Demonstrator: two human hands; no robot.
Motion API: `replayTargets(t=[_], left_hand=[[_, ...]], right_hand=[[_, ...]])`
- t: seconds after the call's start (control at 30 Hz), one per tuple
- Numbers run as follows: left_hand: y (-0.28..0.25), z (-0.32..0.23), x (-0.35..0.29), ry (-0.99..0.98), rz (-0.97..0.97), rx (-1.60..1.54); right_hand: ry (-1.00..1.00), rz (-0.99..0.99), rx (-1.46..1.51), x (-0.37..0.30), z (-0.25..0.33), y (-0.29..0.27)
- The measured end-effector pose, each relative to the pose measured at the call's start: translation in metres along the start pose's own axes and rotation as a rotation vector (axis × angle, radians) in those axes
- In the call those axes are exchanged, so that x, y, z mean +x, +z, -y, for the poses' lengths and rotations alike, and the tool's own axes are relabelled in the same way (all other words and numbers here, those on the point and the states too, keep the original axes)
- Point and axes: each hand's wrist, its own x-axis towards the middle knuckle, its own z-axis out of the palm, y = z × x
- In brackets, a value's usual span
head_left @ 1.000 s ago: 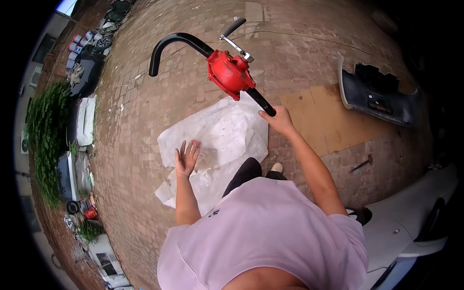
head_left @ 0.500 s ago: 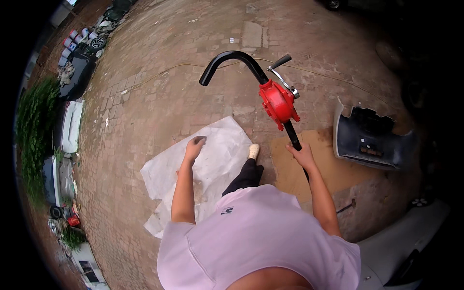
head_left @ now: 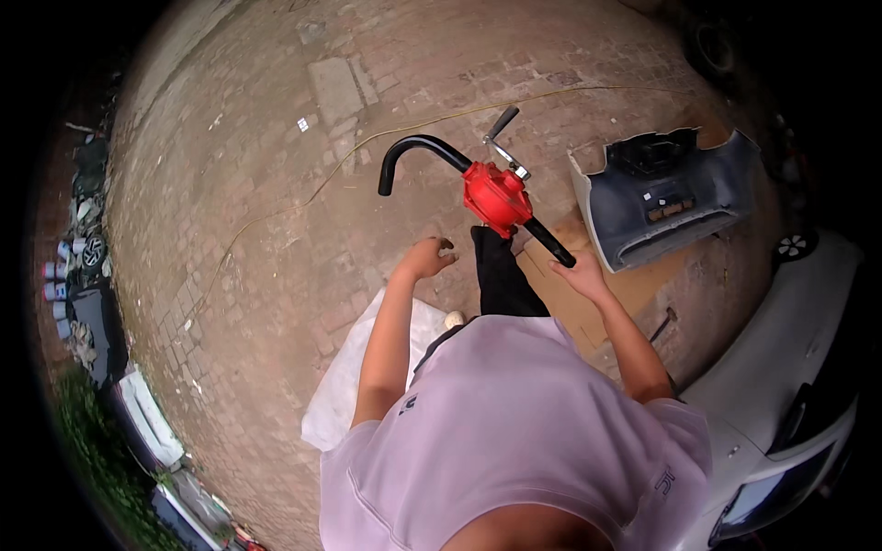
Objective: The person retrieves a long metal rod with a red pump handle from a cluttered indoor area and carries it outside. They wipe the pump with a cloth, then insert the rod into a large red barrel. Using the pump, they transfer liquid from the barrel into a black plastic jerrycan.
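A hand-crank barrel pump has a red round body (head_left: 496, 197), a bent black spout (head_left: 418, 144) pointing left and down, and a silver crank with a dark handle (head_left: 502, 122). My right hand (head_left: 581, 273) is closed round the black pipe (head_left: 549, 241) below the red body, holding the pump tilted in front of me. What lies of the pipe below that hand is hidden. To the left of the pump, my left hand (head_left: 428, 258) hangs in the air with loosely bent fingers, holding nothing and apart from the pump.
Beneath me, a white sheet (head_left: 354, 367) and brown cardboard (head_left: 638, 298) lie on brick paving. A dark car body panel (head_left: 666, 197) stands at the cardboard's far right. A thin yellow hose (head_left: 432, 119) crosses the ground ahead. A pale car (head_left: 781, 340) is at the right.
My view has turned right and moved forward, so the white sheet now lies further back. The pump stays in my right hand, tilted more to the left. My left hand has come nearer the pump.
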Motion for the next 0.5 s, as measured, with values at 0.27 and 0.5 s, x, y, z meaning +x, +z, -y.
replayTargets(t=[0.27,0.5], left_hand=[[-0.165,-0.021,0.203,0.001,0.103,-1.016],[-0.246,0.008,0.375,-0.332,0.155,0.519]], right_hand=[[0.015,-0.303,0.020,0.200,0.024,-0.124],[0.227,-0.482,0.081,0.334,0.031,-0.250]])
